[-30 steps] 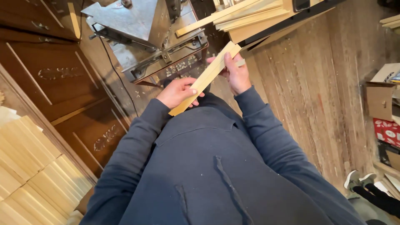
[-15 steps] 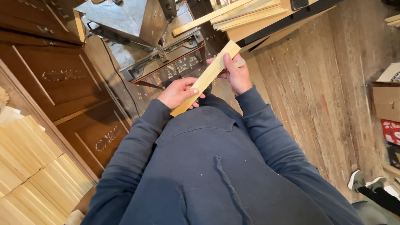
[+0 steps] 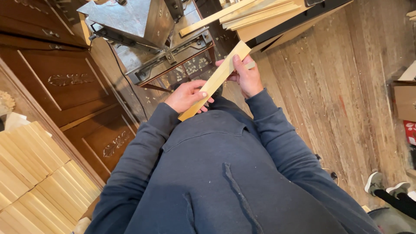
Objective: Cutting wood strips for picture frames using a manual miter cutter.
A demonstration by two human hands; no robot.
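In front of the torso, above the metal machine (image 3: 143, 30), left hand (image 3: 187, 96) and right hand (image 3: 247, 78) each clench one end of the pale wooden slat (image 3: 215, 80) — best kept level, fingers off the edges.

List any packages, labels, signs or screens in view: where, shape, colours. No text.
Cardboard box: right edge, on the plank floor; brown, rectangular, cut off by the frame.
Red package: right edge, just below the box; red with white markings, mostly cropped.
No signs or screens visible.
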